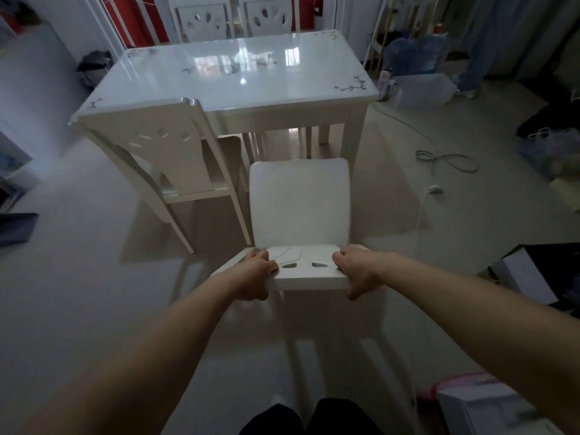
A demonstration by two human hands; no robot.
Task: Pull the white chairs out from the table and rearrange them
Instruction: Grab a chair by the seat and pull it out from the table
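**Both hands on the near chair's backrest**

Here the near white chair (299,202) stands clear of the table (238,80), its seat facing the table's near right end and its backrest top toward the camera. The left hand (255,273) is wrapped around the left end of the backrest's top rail, and the right hand (356,268) is wrapped around the right end, thumbs hanging on the near side; two leaf-shaped cutouts show between the hands.

Just left of it, a second white chair (169,152) sits with its seat partly under the table's near left end, its back angled toward the camera. Two more white chairs (233,18) stand side by side at the table's far edge.

The glossy tabletop bears small vine prints at its corners. On the pale floor to the right, a white cable (447,160) loops near the table leg, with bags and boxes beyond it.
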